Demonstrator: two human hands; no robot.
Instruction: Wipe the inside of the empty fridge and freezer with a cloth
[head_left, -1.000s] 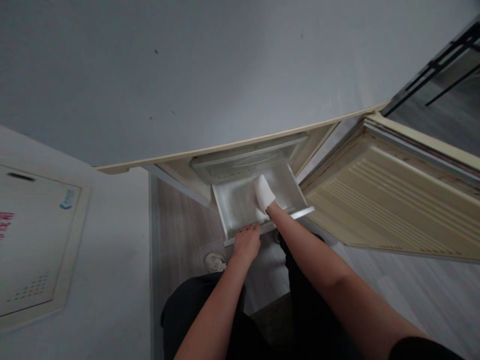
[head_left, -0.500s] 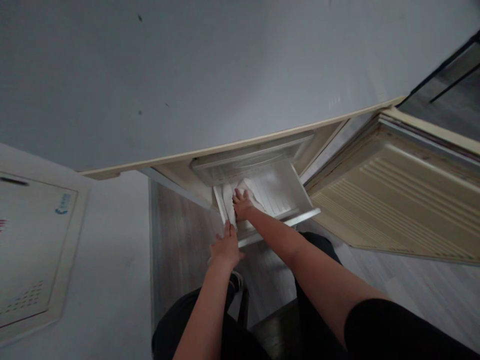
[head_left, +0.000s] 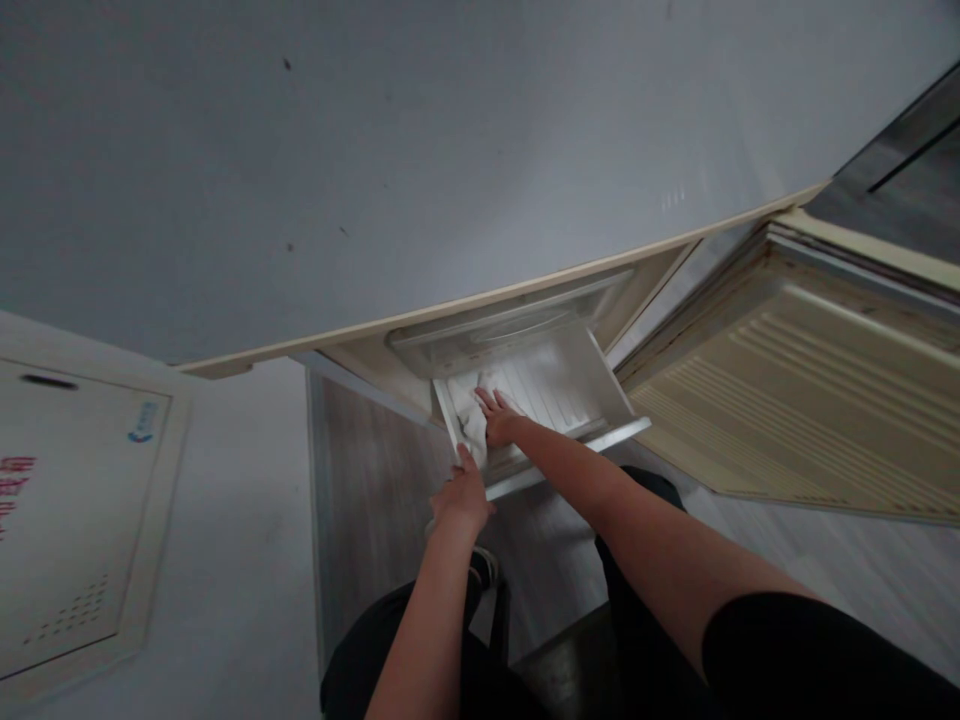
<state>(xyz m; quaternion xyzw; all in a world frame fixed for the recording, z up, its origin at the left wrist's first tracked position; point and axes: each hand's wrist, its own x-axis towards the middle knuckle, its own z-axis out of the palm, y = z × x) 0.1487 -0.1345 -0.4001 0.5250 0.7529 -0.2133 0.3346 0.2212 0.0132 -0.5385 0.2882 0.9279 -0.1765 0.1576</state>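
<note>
A clear plastic drawer (head_left: 570,385) is pulled out of the open refrigerator compartment. Inside its left part lies a crumpled white cloth (head_left: 472,415), perhaps paper. My right hand (head_left: 501,416) reaches into the drawer with fingers spread, pressing down at the cloth's right side; part of the cloth is hidden by it. At the drawer's front left corner, my left hand (head_left: 461,497) is closed on the rim, its forefinger lying along the side wall. The undersides of its fingers are out of sight.
The refrigerator door (head_left: 810,390) stands open at right. Above the drawer spreads a large grey-white surface (head_left: 480,160) with a cream edge. A white wall (head_left: 240,520) with a metal panel (head_left: 67,510) is at left. My legs are close below the drawer.
My right hand has shifted slightly within the drawer, and the cloth is bunched more to its left. My left hand's fingers have closed more on the corner. The view has tilted a little.
</note>
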